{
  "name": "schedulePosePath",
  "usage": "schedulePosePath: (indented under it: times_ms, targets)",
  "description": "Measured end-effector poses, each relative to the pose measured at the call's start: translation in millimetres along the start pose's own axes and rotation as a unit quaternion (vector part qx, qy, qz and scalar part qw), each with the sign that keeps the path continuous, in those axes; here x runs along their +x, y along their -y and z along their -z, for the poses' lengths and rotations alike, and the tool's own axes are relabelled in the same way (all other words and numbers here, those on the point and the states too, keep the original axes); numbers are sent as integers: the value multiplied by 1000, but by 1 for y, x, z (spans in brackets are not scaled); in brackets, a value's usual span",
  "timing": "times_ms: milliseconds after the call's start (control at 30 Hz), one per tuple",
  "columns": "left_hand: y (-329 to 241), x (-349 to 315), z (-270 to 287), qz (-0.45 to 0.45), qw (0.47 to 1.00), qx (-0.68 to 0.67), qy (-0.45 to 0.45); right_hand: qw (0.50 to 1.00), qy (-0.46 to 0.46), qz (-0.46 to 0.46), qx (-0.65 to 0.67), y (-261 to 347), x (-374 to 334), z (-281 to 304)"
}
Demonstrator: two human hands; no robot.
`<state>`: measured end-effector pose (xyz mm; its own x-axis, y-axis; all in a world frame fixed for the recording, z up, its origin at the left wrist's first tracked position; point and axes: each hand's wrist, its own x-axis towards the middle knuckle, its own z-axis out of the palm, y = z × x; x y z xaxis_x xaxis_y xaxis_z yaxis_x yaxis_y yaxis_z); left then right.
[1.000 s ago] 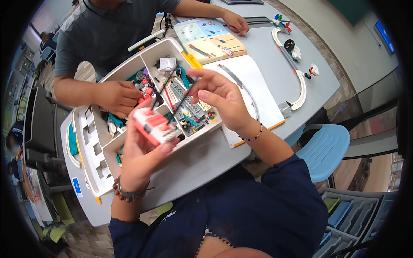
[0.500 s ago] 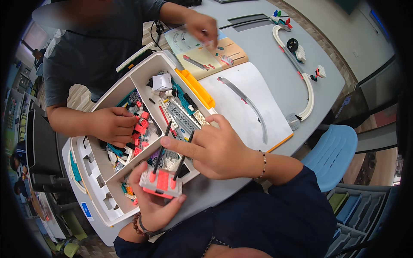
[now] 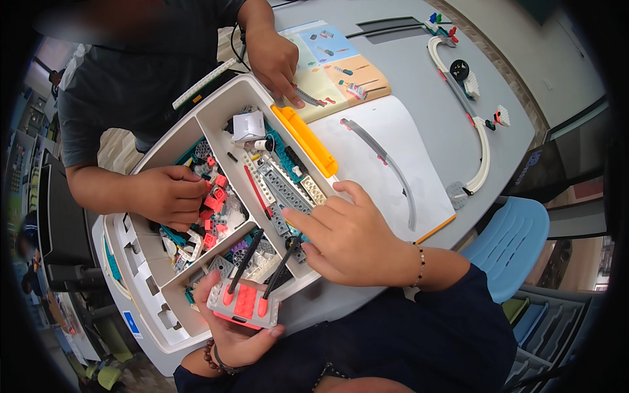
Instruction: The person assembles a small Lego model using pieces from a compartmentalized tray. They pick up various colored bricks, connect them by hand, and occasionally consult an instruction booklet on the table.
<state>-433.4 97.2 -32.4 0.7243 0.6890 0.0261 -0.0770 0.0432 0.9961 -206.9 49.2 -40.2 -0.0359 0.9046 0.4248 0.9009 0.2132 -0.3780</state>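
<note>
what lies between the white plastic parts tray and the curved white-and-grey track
The open paper booklet with coloured pictures, then a strip of grey tabletop, in the head view.

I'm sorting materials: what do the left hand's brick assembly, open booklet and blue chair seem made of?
Brick assembly: probably hard plastic, satin, with moulded studs.
Open booklet: likely paper, smooth, with printed, curving pages.
Blue chair: apparently plastic, matte, slotted shell.
</note>
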Motion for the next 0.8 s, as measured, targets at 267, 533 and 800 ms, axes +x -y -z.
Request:
schedulePosePath:
  times_ms: [267, 533, 800]
  targets:
    - [-4, 1, -2, 21, 999, -18, -19, 998, -52, 11, 37, -1, 3, 7]
    - [-6, 4, -9, 62, 996, -61, -37, 988, -108, 107, -40, 9, 0, 16]
    - [0, 3, 2, 19, 999, -22, 25, 976, -26, -200, -79, -64, 19, 31]
